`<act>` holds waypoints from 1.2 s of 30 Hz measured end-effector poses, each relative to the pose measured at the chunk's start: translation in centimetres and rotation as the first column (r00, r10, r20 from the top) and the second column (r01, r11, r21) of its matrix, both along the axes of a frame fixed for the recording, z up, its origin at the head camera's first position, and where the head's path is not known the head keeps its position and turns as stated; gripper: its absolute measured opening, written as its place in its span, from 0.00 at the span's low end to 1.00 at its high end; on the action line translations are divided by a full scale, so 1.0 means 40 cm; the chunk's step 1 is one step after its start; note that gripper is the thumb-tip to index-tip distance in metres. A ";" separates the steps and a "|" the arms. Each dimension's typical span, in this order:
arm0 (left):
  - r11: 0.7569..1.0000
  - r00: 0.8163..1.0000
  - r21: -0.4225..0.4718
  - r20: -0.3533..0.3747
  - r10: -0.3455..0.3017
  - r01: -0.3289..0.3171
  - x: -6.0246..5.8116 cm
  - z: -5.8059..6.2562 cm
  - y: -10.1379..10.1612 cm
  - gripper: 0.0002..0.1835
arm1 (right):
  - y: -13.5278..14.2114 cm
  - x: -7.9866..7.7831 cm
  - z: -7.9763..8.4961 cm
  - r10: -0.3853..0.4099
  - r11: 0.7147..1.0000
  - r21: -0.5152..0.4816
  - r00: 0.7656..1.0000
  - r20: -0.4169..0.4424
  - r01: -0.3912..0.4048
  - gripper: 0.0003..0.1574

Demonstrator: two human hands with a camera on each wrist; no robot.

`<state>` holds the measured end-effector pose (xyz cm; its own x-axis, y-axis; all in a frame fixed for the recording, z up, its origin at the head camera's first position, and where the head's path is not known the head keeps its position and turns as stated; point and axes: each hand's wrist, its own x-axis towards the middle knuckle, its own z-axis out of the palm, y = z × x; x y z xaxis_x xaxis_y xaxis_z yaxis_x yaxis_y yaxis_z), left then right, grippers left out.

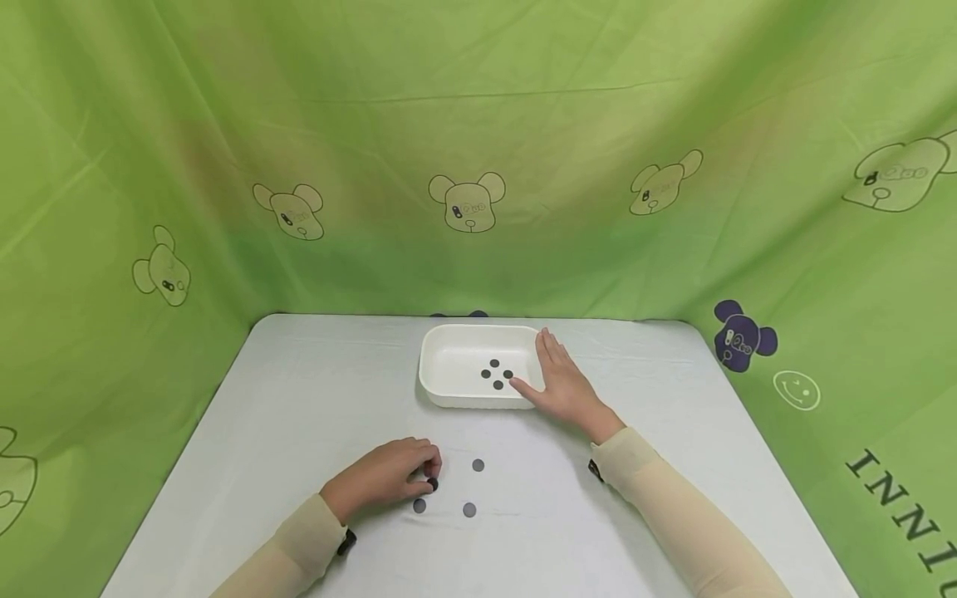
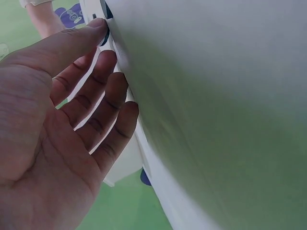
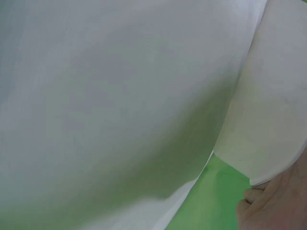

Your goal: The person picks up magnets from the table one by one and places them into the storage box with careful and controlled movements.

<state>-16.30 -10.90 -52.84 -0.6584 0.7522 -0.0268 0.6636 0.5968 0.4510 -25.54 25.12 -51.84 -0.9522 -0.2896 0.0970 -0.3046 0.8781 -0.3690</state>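
Four discs (image 1: 486, 374) sit inside the tray (image 1: 478, 402); before it three loose discs (image 1: 478, 465) remain, the left hand (image 1: 392, 473) pinches one disc (image 1: 434, 483), and the right hand (image 1: 566, 389) lies straight-fingered against its right end.

I hold my left hand (image 1: 389, 473) in a thumb-and-finger pinch, lower left of center in the head view, its other fingers loosely bent in the left wrist view; my right hand (image 1: 566, 388) spreads right of center, fingers extended, thumb apart, its sleeved forearm (image 1: 684, 511) slanting from the lower right.
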 end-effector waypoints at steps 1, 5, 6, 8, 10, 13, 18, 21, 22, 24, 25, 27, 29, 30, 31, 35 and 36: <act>1.000 1.000 -0.004 0.004 0.004 -0.004 0.001 0.001 0.000 0.12 | 0.000 0.000 0.000 0.001 1.000 0.001 1.000 -0.001 -0.001 0.71; 1.000 1.000 -0.006 0.020 0.013 -0.013 0.003 0.004 0.001 0.13 | 0.000 0.001 -0.001 0.002 1.000 0.003 1.000 -0.009 -0.002 0.71; 1.000 1.000 -0.003 0.025 0.014 -0.014 0.005 0.005 0.000 0.13 | 0.000 0.002 -0.001 0.002 1.000 0.003 1.000 -0.011 -0.002 0.71; 1.000 0.999 0.002 0.031 0.013 -0.013 0.006 0.007 -0.001 0.13 | 0.000 0.002 -0.001 0.002 1.000 0.002 1.000 -0.012 -0.002 0.71; 1.000 0.999 0.009 0.036 0.012 -0.013 0.008 0.008 -0.002 0.13 | -0.001 0.002 -0.001 0.002 1.000 0.002 1.000 -0.012 -0.002 0.71; 1.000 0.999 0.018 0.039 0.012 -0.012 0.009 0.007 -0.003 0.13 | 0.000 0.003 -0.001 0.003 1.000 0.000 1.000 -0.011 -0.003 0.71; 1.000 0.999 0.026 0.048 0.015 -0.016 0.010 0.007 -0.004 0.13 | 0.001 0.005 -0.001 0.005 1.000 -0.001 1.000 -0.006 -0.005 0.71; 0.999 0.998 0.029 0.061 0.022 -0.024 0.011 0.007 -0.006 0.13 | 0.001 0.004 -0.002 0.004 1.000 0.000 1.000 -0.003 -0.004 0.70; 0.999 0.997 0.026 0.068 0.027 -0.029 0.011 0.008 -0.006 0.13 | 0.001 0.004 -0.002 0.003 1.000 0.000 1.000 0.001 -0.003 0.70; 0.999 0.997 0.027 0.076 0.031 -0.033 0.011 0.008 -0.007 0.12 | 0.001 0.004 -0.003 0.001 1.000 0.000 1.000 0.005 -0.001 0.70; 0.999 0.996 0.028 0.078 0.031 -0.034 0.012 0.008 -0.007 0.12 | 0.002 0.004 -0.003 0.001 1.000 0.001 1.000 0.006 -0.001 0.70; 0.999 0.996 0.030 0.079 0.031 -0.033 0.012 0.008 -0.006 0.13 | 0.002 0.003 -0.003 0.002 1.000 0.004 1.000 0.002 -0.002 0.70; 0.999 0.996 0.035 0.083 0.029 -0.032 0.012 0.009 -0.004 0.13 | 0.003 0.002 -0.003 0.002 1.000 0.009 1.000 -0.002 -0.002 0.70; 0.999 0.996 0.038 0.088 0.029 -0.032 0.011 0.010 -0.003 0.13 | 0.003 0.001 -0.003 0.001 1.000 0.010 1.000 -0.005 -0.001 0.70; 0.999 0.995 0.042 0.094 0.029 -0.033 0.010 0.012 -0.001 0.12 | 0.003 0.000 -0.003 0.002 1.000 0.012 1.000 -0.006 -0.002 0.70; 0.998 0.993 0.045 0.112 0.039 -0.044 0.006 0.019 0.007 0.11 | 0.004 -0.004 -0.003 0.003 1.000 0.011 1.000 -0.005 -0.003 0.70; 0.998 0.993 0.048 0.111 0.041 -0.046 0.004 0.020 0.009 0.11 | 0.004 -0.004 -0.003 0.004 1.000 0.011 1.000 -0.005 -0.004 0.70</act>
